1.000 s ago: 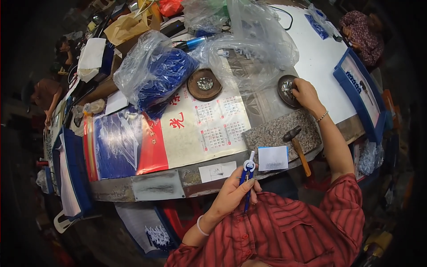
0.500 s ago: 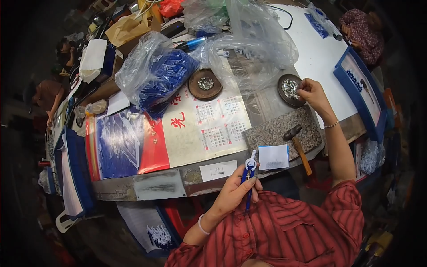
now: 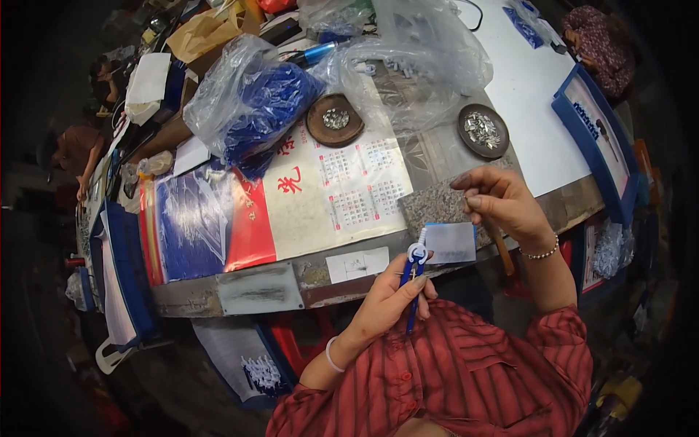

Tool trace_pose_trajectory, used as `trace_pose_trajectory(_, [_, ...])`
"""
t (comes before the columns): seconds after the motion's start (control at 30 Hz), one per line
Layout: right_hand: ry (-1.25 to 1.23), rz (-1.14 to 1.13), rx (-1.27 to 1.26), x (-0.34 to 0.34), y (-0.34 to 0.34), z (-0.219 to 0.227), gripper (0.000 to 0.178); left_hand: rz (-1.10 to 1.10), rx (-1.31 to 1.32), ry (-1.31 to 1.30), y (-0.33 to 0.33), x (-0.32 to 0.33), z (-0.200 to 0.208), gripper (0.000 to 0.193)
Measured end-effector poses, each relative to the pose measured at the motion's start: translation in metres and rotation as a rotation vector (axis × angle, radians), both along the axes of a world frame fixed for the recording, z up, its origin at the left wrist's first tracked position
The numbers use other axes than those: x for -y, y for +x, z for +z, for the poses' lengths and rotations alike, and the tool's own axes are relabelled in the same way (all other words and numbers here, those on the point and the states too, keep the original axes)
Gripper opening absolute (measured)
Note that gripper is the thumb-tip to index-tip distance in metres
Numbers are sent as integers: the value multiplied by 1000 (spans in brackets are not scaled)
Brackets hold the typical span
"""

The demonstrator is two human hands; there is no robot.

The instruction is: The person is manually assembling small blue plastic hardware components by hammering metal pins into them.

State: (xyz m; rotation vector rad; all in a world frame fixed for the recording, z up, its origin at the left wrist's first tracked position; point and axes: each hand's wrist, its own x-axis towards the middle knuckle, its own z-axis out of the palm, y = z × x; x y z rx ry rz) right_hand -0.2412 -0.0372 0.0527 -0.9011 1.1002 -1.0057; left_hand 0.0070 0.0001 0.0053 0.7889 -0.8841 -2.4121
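My left hand [image 3: 386, 297] grips a blue drawing compass [image 3: 416, 255] with a white head, its legs pointing down near my shirt. To its right and a little higher, my right hand [image 3: 508, 206] is raised with thumb and forefinger pinched; whatever lies between them is too small to make out. Beyond that hand stands a dark round dish [image 3: 489, 154] holding small shiny metal pieces [image 3: 480, 130]. Under the right hand lies a hammer [image 3: 499, 249], only its wooden handle showing, by a speckled stone slab [image 3: 431, 206]. A small white pad [image 3: 450, 242] lies at the table edge.
A second brown dish [image 3: 317, 132] of metal bits sits beside a clear bag of blue parts [image 3: 273, 102]. A calendar sheet [image 3: 306, 226] covers the table's left part. Blue trays [image 3: 625, 191] stand at the sides. Co-workers sit at the far right and left.
My right hand has left the dish of metal pieces and come back toward the compass, now covering the hammer's head. The left hand with the compass has shifted slightly right.
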Motion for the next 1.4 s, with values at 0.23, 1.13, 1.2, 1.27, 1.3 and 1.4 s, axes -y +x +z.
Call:
trace_pose_trajectory(0.23, [39,112,47,-13,32,-12,17,23,-4,-5,5,-3,-3,40])
trace_pose_trajectory(1.13, [-136,277,-428,-30,83,-19,19,171,275,-350,4,-14,-26,37])
trace_pose_trajectory(1.2, [-128,299,-446,-27,82,-19,19,159,306,-329,4,-12,-22,26])
trace_pose_trajectory(1.27, [-120,323,-462,-26,82,-20,18,159,319,-342,4,-12,-22,26])
trace_pose_trajectory(1.3, [-134,321,-465,-26,82,-21,18,160,332,-357,4,-11,-22,26])
trace_pose_trajectory(1.4, [-124,330,-456,-24,82,-21,19,176,376,-393,3,-11,-20,28])
